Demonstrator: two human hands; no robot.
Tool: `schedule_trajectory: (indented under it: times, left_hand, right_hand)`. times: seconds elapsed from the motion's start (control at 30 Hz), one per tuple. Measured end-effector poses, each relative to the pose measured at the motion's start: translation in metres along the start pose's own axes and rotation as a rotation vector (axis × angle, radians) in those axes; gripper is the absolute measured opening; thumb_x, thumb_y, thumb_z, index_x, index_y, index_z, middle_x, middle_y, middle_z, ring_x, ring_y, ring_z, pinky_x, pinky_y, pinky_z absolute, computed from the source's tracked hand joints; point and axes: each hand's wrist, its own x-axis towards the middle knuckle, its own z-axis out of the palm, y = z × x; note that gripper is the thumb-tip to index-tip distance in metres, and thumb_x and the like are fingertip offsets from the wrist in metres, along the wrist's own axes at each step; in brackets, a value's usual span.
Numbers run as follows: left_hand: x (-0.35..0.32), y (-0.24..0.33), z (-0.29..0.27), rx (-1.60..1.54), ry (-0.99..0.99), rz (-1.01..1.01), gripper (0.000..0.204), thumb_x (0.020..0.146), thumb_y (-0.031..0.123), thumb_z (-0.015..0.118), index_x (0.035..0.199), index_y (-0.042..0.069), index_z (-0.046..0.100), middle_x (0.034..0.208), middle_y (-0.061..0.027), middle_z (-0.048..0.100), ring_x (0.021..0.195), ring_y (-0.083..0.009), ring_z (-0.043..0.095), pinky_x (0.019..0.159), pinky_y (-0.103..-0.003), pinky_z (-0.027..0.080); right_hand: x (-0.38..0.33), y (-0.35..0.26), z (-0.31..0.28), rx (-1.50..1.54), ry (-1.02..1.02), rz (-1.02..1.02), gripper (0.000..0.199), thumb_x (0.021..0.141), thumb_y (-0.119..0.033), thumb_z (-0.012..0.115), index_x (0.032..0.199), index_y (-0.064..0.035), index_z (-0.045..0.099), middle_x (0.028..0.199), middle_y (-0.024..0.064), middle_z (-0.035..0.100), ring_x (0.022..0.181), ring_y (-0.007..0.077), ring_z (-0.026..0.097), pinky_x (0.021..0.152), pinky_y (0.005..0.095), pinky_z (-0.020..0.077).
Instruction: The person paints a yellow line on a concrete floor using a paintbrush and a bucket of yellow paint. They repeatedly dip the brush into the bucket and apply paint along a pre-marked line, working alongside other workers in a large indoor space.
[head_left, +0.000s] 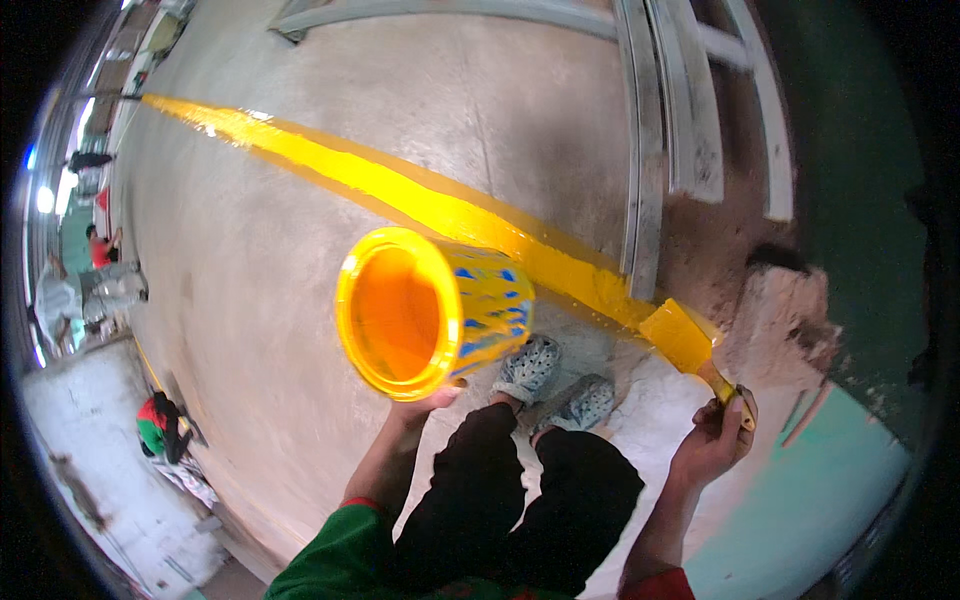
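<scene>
My left hand [428, 402] supports a yellow paint bucket [490, 300] from below, its fingers mostly hidden behind it. The bucket is tilted so its open mouth faces up and left, showing orange-yellow paint [397, 310] inside. Blue patches show through yellow drips on its side. On the right, my right hand [722, 438] is closed around the handle of a wide paintbrush [680, 335]. Yellow paint coats its bristles, which lie at the near right end of a wet yellow stripe [430, 205]. That stripe runs diagonally across the concrete floor to the far left.
Grey metal beams [648, 150] lie on the right, one ending at the stripe. A rough broken block [785, 320] stands beside the green wall [820, 490]. My shoes [530, 368] are just behind the bucket. Far left, a person [165, 428] crouches by a white wall, and another person [103, 247] is farther back.
</scene>
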Motion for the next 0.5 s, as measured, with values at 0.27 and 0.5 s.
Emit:
schedule_trajectory:
  times: [0.27,0.5]
  left_hand:
    - [-0.015,0.247,0.015,-0.282,-0.030,0.257,0.113,0.060,0.037,0.096,0.148,0.005,0.034,0.144,-0.0144,0.044,0.134,-0.0288,0.044,0.113,-0.044,0.035]
    - [-0.065,0.400,-0.019,0.043,0.176,0.415,0.127,0.051,0.037,0.100,0.150,0.005,0.027,0.147,-0.0189,0.040,0.139,-0.0356,0.037,0.116,-0.048,0.028]
  right_hand:
    - [-0.088,-0.283,0.103,-0.175,-0.282,-0.113,0.027,0.100,-0.018,0.059,0.117,0.0034,0.059,0.094,0.0109,0.063,0.073,0.0134,0.058,0.063,0.0249,0.0463]
    - [-0.176,-0.470,0.131,-0.154,-0.592,-0.319,0.029,0.098,-0.017,0.061,0.117,0.0054,0.057,0.092,0.0111,0.061,0.066,0.0125,0.056,0.057,0.0236,0.0446]
